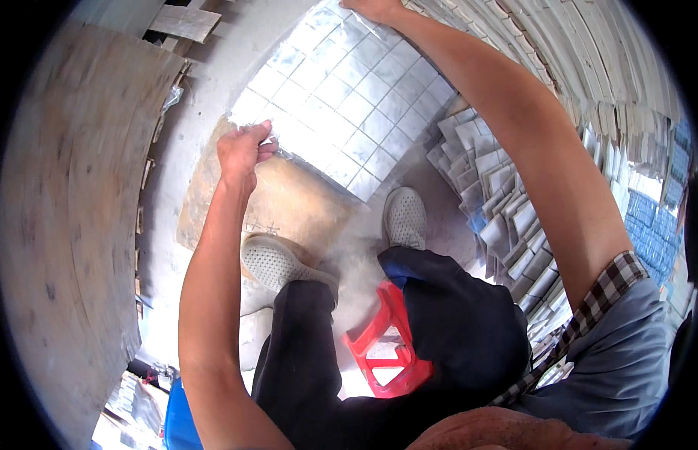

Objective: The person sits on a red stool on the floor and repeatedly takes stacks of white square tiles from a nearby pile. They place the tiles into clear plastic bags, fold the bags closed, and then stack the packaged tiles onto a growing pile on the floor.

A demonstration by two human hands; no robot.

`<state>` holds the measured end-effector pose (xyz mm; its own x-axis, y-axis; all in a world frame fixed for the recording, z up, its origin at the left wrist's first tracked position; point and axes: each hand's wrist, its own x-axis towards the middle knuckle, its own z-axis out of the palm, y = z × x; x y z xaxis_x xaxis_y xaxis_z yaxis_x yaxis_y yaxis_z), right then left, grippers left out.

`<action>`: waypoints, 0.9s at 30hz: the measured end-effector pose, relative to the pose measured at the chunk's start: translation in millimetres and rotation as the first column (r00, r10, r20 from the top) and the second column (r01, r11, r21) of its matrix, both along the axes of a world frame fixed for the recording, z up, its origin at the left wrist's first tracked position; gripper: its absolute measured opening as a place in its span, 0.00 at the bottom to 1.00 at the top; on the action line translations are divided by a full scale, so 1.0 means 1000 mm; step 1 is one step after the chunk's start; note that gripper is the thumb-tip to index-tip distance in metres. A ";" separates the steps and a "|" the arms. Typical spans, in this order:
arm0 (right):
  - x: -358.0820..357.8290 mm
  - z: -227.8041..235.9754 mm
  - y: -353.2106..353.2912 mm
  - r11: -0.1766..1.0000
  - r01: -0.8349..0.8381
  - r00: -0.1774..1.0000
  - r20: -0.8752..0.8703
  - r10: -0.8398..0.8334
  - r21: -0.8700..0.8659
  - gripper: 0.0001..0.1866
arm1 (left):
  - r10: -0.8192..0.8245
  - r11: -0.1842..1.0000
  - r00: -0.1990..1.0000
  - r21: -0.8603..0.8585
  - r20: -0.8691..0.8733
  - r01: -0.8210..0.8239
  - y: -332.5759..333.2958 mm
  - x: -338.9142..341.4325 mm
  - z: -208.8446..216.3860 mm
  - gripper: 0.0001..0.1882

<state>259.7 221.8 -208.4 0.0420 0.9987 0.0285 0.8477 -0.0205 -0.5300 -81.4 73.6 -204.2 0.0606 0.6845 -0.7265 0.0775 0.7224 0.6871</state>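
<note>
A sheet of white-grey marble mosaic tile [345, 94], made of small squares, slants across the upper middle. My left hand [245, 152] pinches its near left edge, thumb over the top and fingers curled below. Stretched out to the far edge, my right hand [373, 9] is closed at the rim, partly cut off by the top of the picture. A brown board [304, 196] lies on the floor under the sheet's near side. Small cross-shaped bits [262, 228] rest on that board, close to my left shoe [270, 262].
Stacked pale tiles [506, 195] crowd the right, with more rows [574, 45] behind. A red plastic stool [390, 352] stands between my legs. Along the left runs a large wooden panel [79, 210]. Blue bundled packs [653, 232] are at the far right; a blue object [182, 420] is lower left.
</note>
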 end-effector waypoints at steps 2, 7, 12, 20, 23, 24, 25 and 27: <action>-0.003 0.000 0.000 0.999 0.021 0.999 0.046 -0.022 0.028 0.19 | 0.021 0.999 0.999 0.032 -0.039 -0.020 0.001 0.002 -0.001 0.14; -0.016 -0.002 0.001 0.996 0.088 0.993 0.080 -0.089 0.013 0.21 | 0.090 0.994 0.995 0.068 -0.029 -0.088 0.005 -0.007 -0.011 0.14; -0.021 0.001 -0.005 0.992 0.120 0.975 0.184 -0.127 0.044 0.22 | 0.051 0.995 0.993 0.093 -0.105 -0.041 0.005 -0.001 -0.008 0.13; -0.026 0.013 -0.010 0.997 -0.054 0.928 0.372 0.028 0.060 0.15 | 0.008 0.981 0.984 0.195 -0.178 0.027 0.012 -0.004 -0.024 0.13; -0.028 0.051 -0.032 0.976 -0.211 0.886 0.433 0.168 0.053 0.08 | -0.066 0.969 0.963 0.212 -0.262 0.124 0.017 -0.002 -0.026 0.17; -0.026 0.064 -0.041 0.974 -0.223 0.871 0.445 0.211 -0.025 0.08 | -0.099 0.965 0.935 0.195 -0.340 0.173 0.020 -0.001 -0.031 0.19; -0.034 0.078 -0.048 0.966 -0.238 0.861 0.440 0.256 -0.097 0.09 | -0.149 0.934 0.866 0.220 -0.477 0.281 0.023 -0.006 -0.035 0.21; -0.049 0.108 -0.069 0.948 -0.262 0.864 0.395 0.313 -0.178 0.09 | -0.197 0.844 0.664 0.220 -0.722 0.489 0.027 -0.012 -0.040 0.25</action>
